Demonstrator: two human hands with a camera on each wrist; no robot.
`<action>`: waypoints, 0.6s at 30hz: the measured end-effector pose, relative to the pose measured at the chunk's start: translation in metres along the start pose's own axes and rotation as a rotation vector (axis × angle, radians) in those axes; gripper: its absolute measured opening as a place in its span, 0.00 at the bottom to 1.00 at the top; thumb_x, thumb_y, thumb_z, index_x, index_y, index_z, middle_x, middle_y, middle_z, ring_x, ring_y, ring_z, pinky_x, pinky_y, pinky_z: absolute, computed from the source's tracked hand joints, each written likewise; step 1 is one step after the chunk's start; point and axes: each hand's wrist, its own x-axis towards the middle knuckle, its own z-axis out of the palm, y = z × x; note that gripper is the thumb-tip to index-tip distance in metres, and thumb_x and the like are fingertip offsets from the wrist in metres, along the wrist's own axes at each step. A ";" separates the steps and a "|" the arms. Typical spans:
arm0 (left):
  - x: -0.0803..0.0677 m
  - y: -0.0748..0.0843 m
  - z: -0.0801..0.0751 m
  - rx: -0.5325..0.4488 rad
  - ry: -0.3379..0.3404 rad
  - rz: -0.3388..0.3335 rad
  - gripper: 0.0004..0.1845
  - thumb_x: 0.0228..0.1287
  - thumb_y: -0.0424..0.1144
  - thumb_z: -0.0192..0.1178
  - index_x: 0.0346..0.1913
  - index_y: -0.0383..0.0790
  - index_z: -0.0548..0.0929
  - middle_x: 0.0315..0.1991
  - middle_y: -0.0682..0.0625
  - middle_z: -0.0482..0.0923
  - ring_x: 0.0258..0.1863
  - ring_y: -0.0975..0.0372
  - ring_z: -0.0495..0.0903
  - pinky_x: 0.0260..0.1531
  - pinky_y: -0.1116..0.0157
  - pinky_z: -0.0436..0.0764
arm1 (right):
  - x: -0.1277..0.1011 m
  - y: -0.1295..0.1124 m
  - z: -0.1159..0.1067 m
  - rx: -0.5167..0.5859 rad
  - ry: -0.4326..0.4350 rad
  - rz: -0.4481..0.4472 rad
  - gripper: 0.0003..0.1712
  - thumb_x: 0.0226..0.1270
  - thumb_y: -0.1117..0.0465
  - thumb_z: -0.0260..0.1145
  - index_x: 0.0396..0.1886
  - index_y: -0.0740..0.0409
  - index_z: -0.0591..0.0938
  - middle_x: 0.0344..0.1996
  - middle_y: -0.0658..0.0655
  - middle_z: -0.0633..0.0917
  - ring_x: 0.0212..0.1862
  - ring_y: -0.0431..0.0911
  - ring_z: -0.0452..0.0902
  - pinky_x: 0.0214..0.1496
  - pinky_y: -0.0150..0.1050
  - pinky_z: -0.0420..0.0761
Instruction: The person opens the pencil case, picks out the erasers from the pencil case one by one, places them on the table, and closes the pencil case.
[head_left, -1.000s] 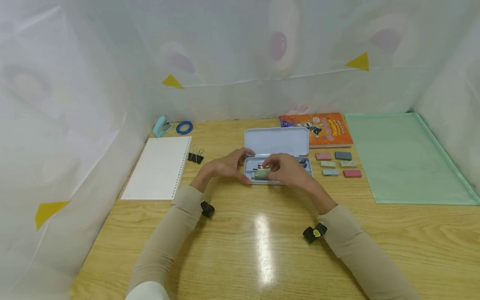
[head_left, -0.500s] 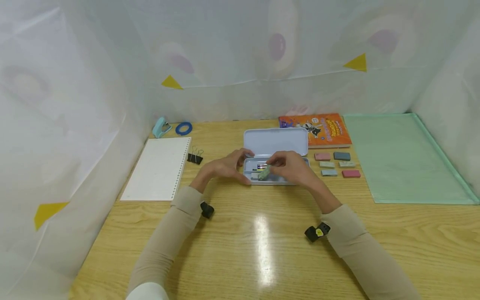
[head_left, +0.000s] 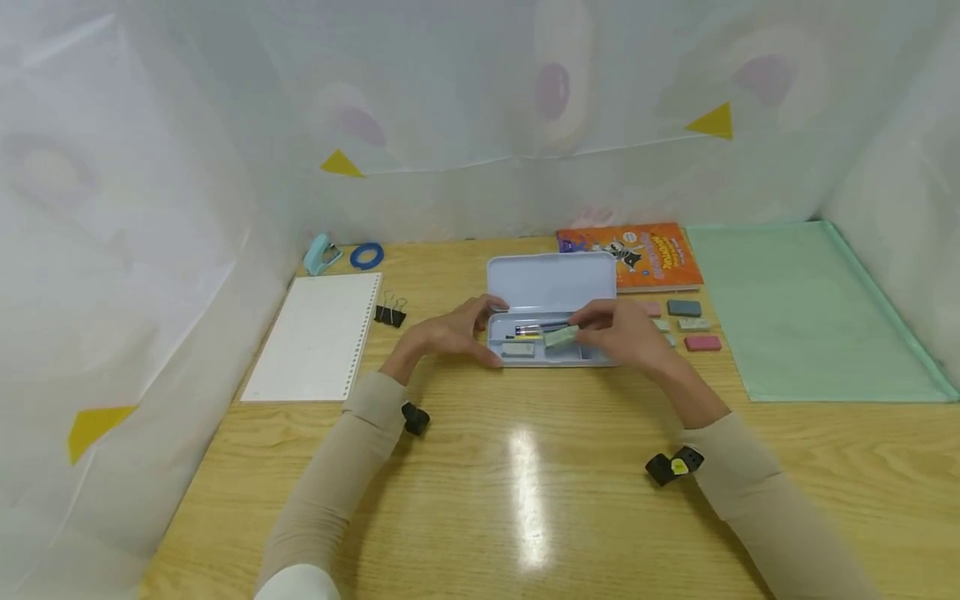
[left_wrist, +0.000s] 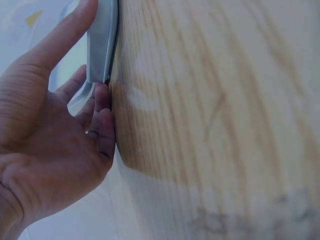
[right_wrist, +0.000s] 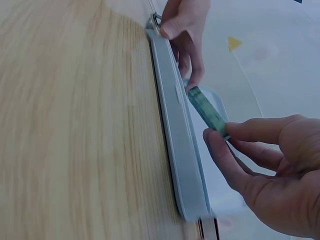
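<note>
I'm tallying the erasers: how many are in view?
At least 7: one green eraser pinched in the right hand, one grey eraser in the pencil case, about five in the group right of it, partly hidden by that hand.

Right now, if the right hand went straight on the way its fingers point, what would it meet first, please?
Probably the left hand steadying the far end of the pencil case. The right hand pinches a green eraser over the tray, pointing leftward along it; depth is unclear.
</note>
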 end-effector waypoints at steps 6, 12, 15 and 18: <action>0.000 -0.002 -0.001 -0.009 0.002 -0.004 0.51 0.51 0.42 0.83 0.75 0.46 0.62 0.66 0.46 0.67 0.63 0.53 0.69 0.68 0.54 0.69 | -0.019 0.016 -0.033 -0.002 0.066 0.026 0.16 0.72 0.62 0.70 0.57 0.62 0.85 0.51 0.63 0.87 0.46 0.45 0.83 0.46 0.38 0.83; 0.001 0.000 0.000 -0.007 -0.001 0.001 0.50 0.52 0.43 0.83 0.74 0.46 0.62 0.66 0.46 0.68 0.63 0.53 0.69 0.68 0.55 0.70 | -0.042 0.037 -0.062 -0.015 0.110 0.048 0.22 0.74 0.56 0.70 0.62 0.60 0.83 0.55 0.61 0.87 0.45 0.34 0.83 0.46 0.33 0.83; 0.001 0.001 0.001 -0.005 0.000 -0.004 0.50 0.52 0.42 0.82 0.75 0.45 0.62 0.65 0.46 0.67 0.62 0.54 0.69 0.66 0.56 0.70 | -0.052 0.045 -0.073 -0.031 0.106 0.064 0.22 0.75 0.54 0.70 0.61 0.60 0.82 0.53 0.59 0.87 0.45 0.34 0.83 0.46 0.33 0.82; 0.002 0.001 0.000 -0.008 0.005 -0.006 0.50 0.52 0.42 0.82 0.75 0.44 0.62 0.65 0.46 0.67 0.61 0.54 0.68 0.65 0.57 0.70 | -0.060 0.053 -0.083 -0.074 0.093 0.080 0.21 0.76 0.53 0.68 0.61 0.60 0.82 0.49 0.58 0.87 0.44 0.36 0.82 0.45 0.33 0.82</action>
